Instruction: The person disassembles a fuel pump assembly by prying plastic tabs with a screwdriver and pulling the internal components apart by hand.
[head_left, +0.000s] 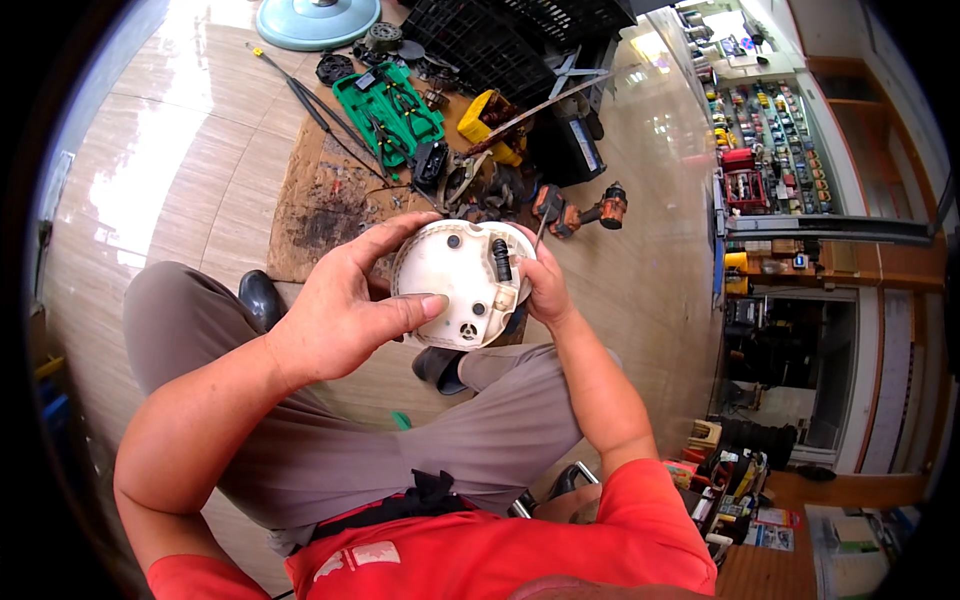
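A round, off-white plastic housing (450,270) is held up over my knees, its flat face toward me. It has dark round feet or plugs, a small vent and a black ribbed cord sleeve (501,260) near its right side. My left hand (372,290) grips it from the left, thumb pressed on the face and fingers behind the rim. Around the right rim closes my right hand (543,285), its fingers partly hidden behind. A thin metal rod (542,228) sticks up beside the right fingers; its other end is hidden.
Stained cardboard (310,215) lies on the tiled floor beyond my knees. On it are a green tool case (385,110), a yellow container (490,115) and dark parts. A cordless drill (600,208) lies to the right, below a black crate (480,45). A light-blue round base (318,22) stands far off.
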